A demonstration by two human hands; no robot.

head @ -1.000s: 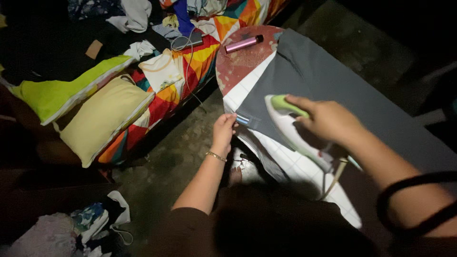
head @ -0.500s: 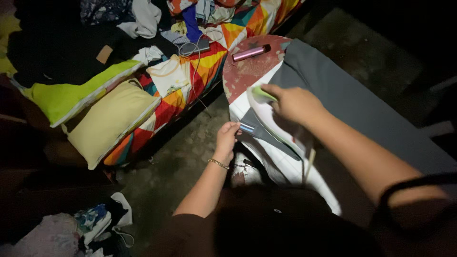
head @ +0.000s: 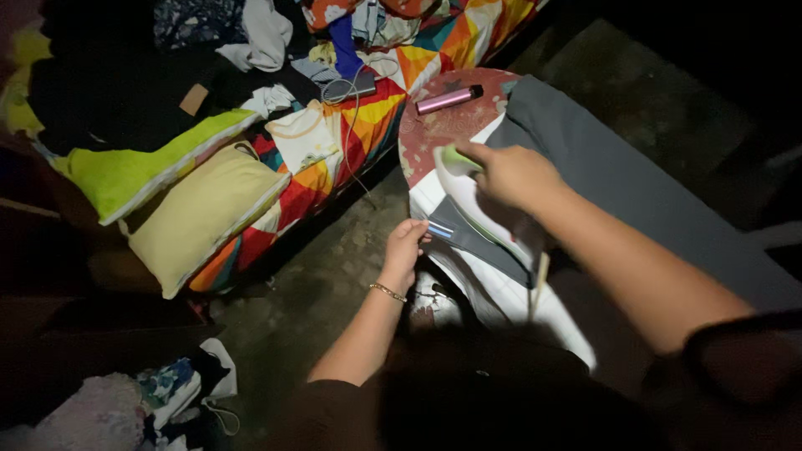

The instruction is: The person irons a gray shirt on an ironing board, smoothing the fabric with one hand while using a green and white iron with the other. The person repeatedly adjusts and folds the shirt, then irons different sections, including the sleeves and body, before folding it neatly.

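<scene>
Iron [head: 468, 196] in right hand [head: 514, 175] presses grey garment [head: 601, 175].

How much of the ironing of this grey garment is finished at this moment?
In hand: the right hand holds the white and green iron on the grey garment, at the end near the board's round tip, while the left hand pinches the garment's edge. The grey cloth beyond looks flat. Which parts are already pressed cannot be told. Clothes lie on the bed.
</scene>
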